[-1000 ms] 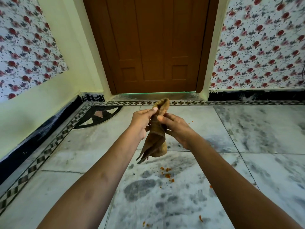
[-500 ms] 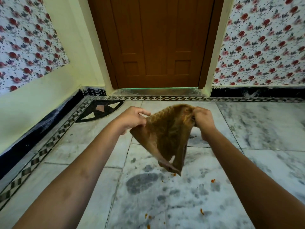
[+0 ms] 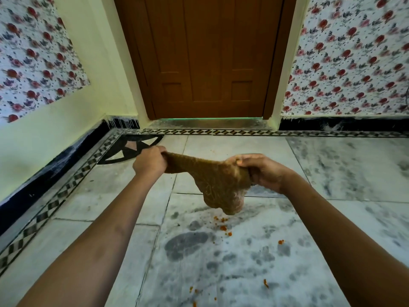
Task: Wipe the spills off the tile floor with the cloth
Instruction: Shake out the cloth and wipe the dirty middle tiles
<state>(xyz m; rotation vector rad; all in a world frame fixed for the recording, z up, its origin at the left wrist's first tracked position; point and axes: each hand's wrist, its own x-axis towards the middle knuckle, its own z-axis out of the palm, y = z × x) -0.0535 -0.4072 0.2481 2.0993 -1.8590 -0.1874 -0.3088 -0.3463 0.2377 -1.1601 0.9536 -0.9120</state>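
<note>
A brown cloth [image 3: 218, 181] hangs stretched between both hands above the marble tile floor [image 3: 332, 173]. My left hand [image 3: 150, 161] grips its left end in a fist. My right hand [image 3: 263, 172] pinches the right end, thumb on top. The cloth's middle sags down toward the floor. Small orange spill bits [image 3: 223, 227] lie on the tile just below the cloth's lowest fold, with more orange specks [image 3: 265, 282] closer to me. Dark grey smudges [image 3: 187, 243] mark the tile near the spills.
A closed brown wooden door [image 3: 210, 56] stands straight ahead with a raised threshold [image 3: 208, 124]. Flowered walls rise on both sides, with a black skirting [image 3: 51, 160] and a patterned floor border [image 3: 66, 191] along the left.
The hands have moved apart and lower, pulling the bunched cloth out wide between them. The camera has tilted a little so the door sits lower.
</note>
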